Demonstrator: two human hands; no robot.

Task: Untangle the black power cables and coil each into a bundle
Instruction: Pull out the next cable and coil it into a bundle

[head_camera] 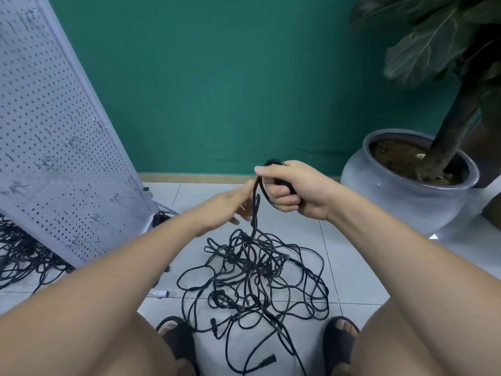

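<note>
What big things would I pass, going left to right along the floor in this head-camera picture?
White perforated metal pegboard panel → tangled heap of black power cables → round grey ceramic pot holding a large-leaved plant.

The tangle of cables (252,280) lies on the floor (352,267) before and between your feet (176,337). Above its far edge your right hand (295,188) holds a strand (254,213) hanging into it, with your left hand (230,204) just left of the strand. A pegboard (54,145) leans at left over another cable heap (24,256). A plant pot (401,202) stands right, by the wall (217,77) behind.
</note>
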